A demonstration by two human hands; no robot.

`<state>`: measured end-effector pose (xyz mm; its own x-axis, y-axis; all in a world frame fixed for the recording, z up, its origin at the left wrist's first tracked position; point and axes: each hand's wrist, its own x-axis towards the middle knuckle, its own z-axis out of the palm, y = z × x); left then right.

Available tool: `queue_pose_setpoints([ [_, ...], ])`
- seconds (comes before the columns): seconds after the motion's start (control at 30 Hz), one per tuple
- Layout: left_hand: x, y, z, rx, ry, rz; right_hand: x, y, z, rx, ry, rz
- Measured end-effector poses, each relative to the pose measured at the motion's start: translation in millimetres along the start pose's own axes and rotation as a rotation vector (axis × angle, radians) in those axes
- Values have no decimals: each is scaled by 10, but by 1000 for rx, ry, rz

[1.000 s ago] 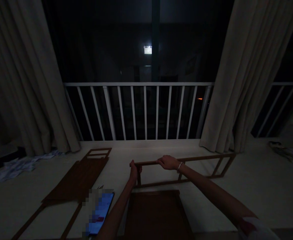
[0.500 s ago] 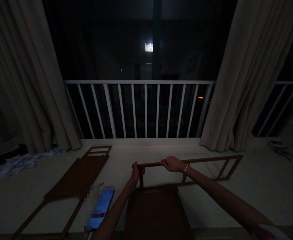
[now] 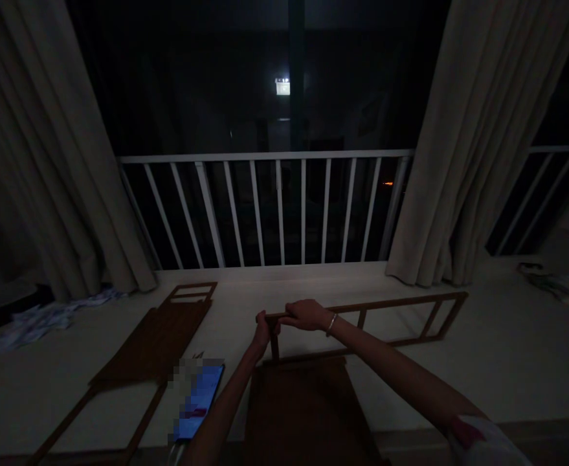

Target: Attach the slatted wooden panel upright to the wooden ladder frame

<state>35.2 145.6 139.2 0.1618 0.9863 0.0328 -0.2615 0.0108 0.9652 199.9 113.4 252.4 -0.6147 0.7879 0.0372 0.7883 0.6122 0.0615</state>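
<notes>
My left hand point(image 3: 261, 336) is closed around the left end of a brown wooden frame point(image 3: 401, 301), at its corner. On the same top rail, just right of it, my right hand point(image 3: 308, 315) is closed with its fingers near the left one. The frame is long and ladder-like, with short crosspieces, and stands on its edge, stretching to the right. Below my hands a dark brown wooden panel point(image 3: 303, 408) meets the frame's left part. In the dim light I cannot make out any small part between my fingers.
Left of my hands lies another wooden panel with legs point(image 3: 158, 343). A lit phone or tablet point(image 3: 201, 401) is beside my left forearm. Behind are a white railing point(image 3: 265, 156), a dark window and curtains point(image 3: 430, 194). Papers point(image 3: 55, 314) lie at far left.
My right hand has slid left along the top rail, closer to my left hand. My left hand keeps its hold on the corner. The view has shifted slightly.
</notes>
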Motion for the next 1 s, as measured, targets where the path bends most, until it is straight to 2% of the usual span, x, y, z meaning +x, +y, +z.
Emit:
queue_pose_setpoints([
  [0.13, 10, -32, -24, -5, 14, 4, 148, -175, 29, -16, 6, 28],
  [0.5, 48, -73, -55, -12, -11, 27, 154, -156, 88, -12, 28, 47],
  [0.63, -36, -36, -25, -13, -22, 36, 133, -182, 73, -2, 11, 70],
  [0.77, -224, 106, 16, -41, -76, 13, 113, -172, 68, 26, 0, 35],
  [0.83, -350, 198, -42, -93, -106, -32, 108, -167, 78, 33, -2, 27],
  [0.9, -495, 276, -177, -128, -82, -70, 107, -168, 95, 31, 4, 36],
  [1.0, -777, 324, -448, -26, 71, -16, 112, -175, 117, 29, 11, 45],
])
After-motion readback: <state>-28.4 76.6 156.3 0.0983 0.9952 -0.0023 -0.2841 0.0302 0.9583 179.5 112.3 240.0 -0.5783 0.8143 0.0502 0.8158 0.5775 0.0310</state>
